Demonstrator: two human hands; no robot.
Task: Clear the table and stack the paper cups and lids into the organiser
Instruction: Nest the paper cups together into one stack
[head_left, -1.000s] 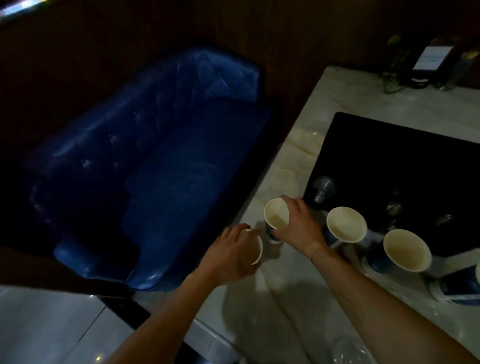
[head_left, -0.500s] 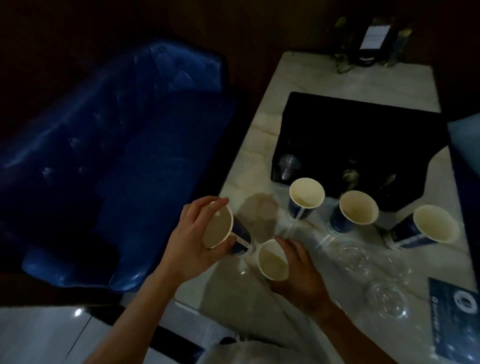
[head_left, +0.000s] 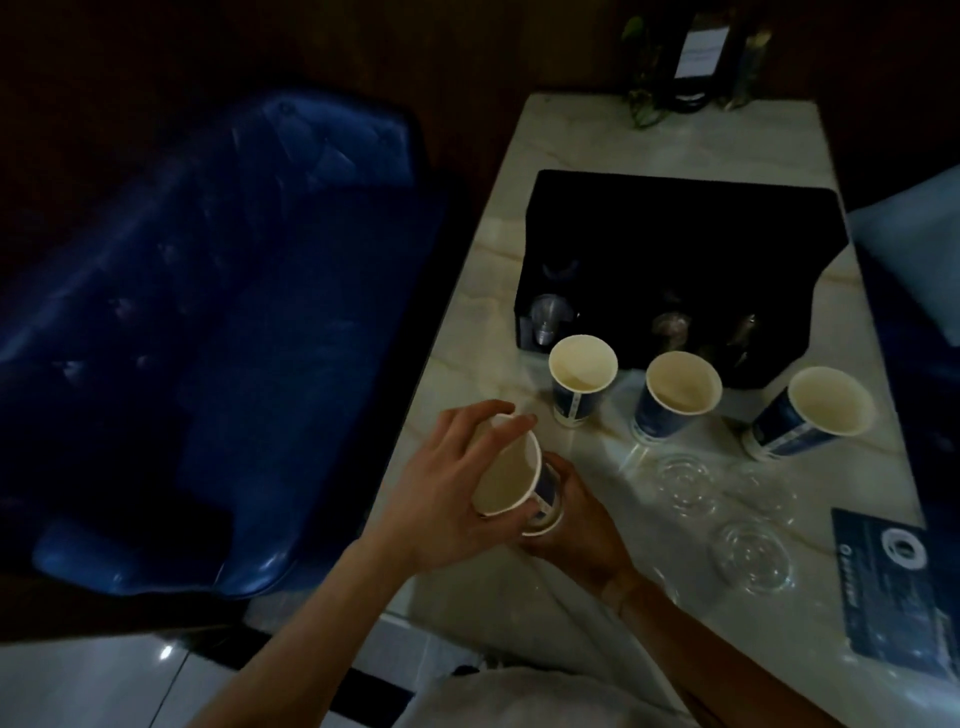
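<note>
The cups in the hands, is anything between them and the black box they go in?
Yes. Three loose paper cups stand in a row in front of the black organiser, between it and the cups held by the left hand and right hand.

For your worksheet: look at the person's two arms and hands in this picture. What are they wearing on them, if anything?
Both forearms are bare to the bottom of the frame; no sleeves show. The left hand and right hand wear no gloves, and no rings show. The dim light may hide small details.

marble table (head_left: 561, 156) – black organiser (head_left: 675, 234), three cups (head_left: 680, 397), clear lids (head_left: 685, 483), card (head_left: 893, 587)
</note>
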